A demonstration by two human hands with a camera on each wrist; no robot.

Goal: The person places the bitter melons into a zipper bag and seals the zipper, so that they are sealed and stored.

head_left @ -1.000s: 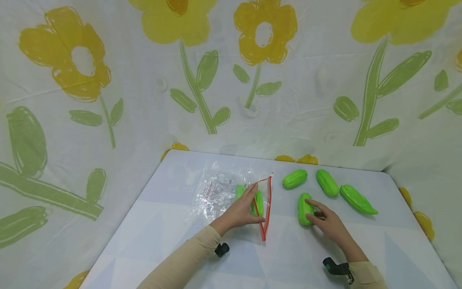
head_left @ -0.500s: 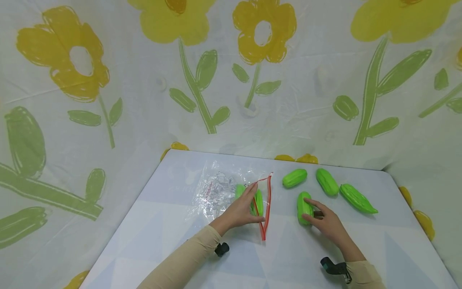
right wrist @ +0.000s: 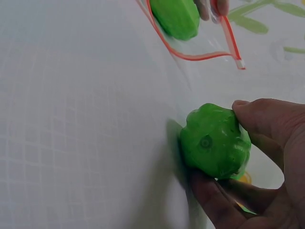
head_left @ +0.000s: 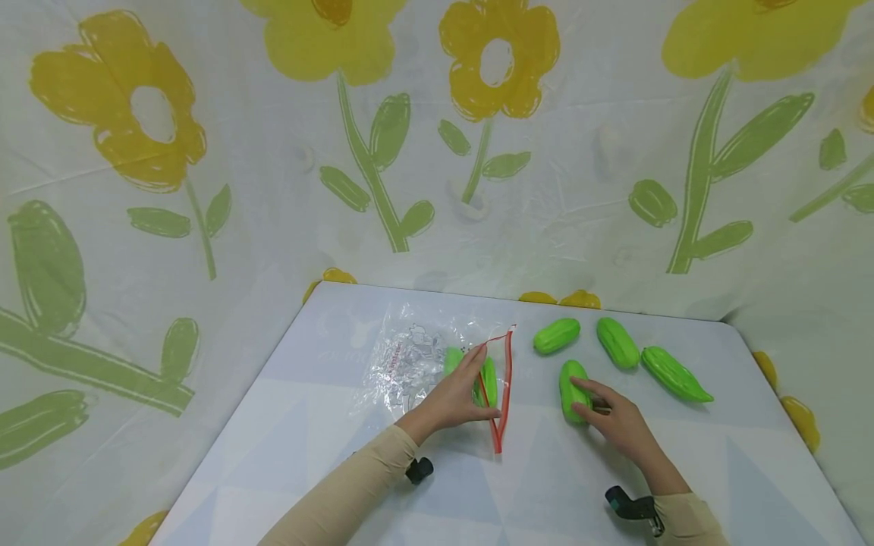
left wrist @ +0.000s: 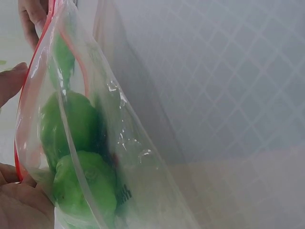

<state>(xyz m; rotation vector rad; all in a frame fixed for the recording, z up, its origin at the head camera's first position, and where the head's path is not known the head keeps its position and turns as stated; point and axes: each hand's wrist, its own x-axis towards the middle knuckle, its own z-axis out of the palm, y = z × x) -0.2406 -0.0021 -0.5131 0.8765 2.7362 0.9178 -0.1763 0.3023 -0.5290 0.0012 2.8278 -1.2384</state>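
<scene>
A clear plastic zip bag (head_left: 403, 368) with red edging lies toward the left of the table. My left hand (head_left: 451, 398) holds its mouth apart, thumb and fingers at the red zip edge. Green ridged gourds (left wrist: 86, 186) show through the plastic in the left wrist view. My right hand (head_left: 617, 421) grips another glossy green gourd (head_left: 572, 390) between thumb and fingers, to the right of the bag mouth. Its lobed end (right wrist: 214, 140) faces the right wrist camera. Behind it on the table lie a short gourd (head_left: 556, 336), a longer gourd (head_left: 617, 343) and a pointed gourd (head_left: 676, 374).
The pale table (head_left: 546, 493) has a faint triangle pattern. A white cloth (head_left: 560, 227) printed with yellow flowers hangs behind and at the sides. Black wrist camera mounts (head_left: 631, 504) sit at both sleeves.
My right hand has shifted slightly left toward the bag mouth, and the gourd in its grip has moved and tilted a little with it. My left hand and the bag stay put.
</scene>
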